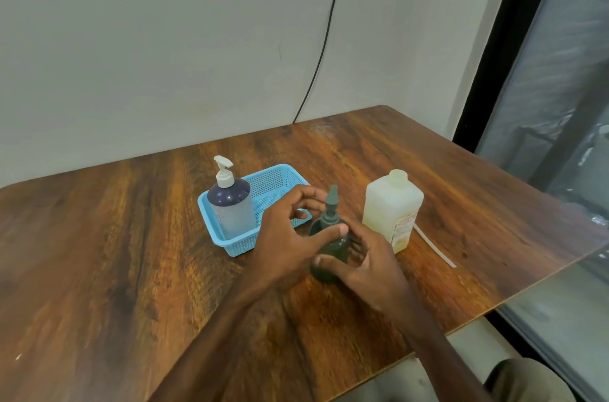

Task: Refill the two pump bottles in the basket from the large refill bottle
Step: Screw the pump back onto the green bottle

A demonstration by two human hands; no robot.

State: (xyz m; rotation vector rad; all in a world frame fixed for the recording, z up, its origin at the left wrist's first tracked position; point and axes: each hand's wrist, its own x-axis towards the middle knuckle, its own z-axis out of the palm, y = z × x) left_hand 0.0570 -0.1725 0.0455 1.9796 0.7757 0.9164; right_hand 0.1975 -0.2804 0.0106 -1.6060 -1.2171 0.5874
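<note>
A dark green pump bottle (pixel 331 251) with a grey pump head stands on the wooden table (pixel 131 253), just right of the blue basket (pixel 273 182). My left hand (pixel 290 237) curls around its neck and pump collar, thumb across the front. My right hand (pixel 365 256) grips the bottle's body from the right. A second pump bottle (pixel 230 207), dark-topped with a white pump, stands upright in the basket's left end. The large pale refill bottle (pixel 392 207) stands capped to the right of my hands.
A thin white strip (pixel 435 248) lies on the table right of the refill bottle. The table's right edge runs beside a dark window frame (pixel 494 72). A black cable (pixel 324 39) hangs down the wall behind.
</note>
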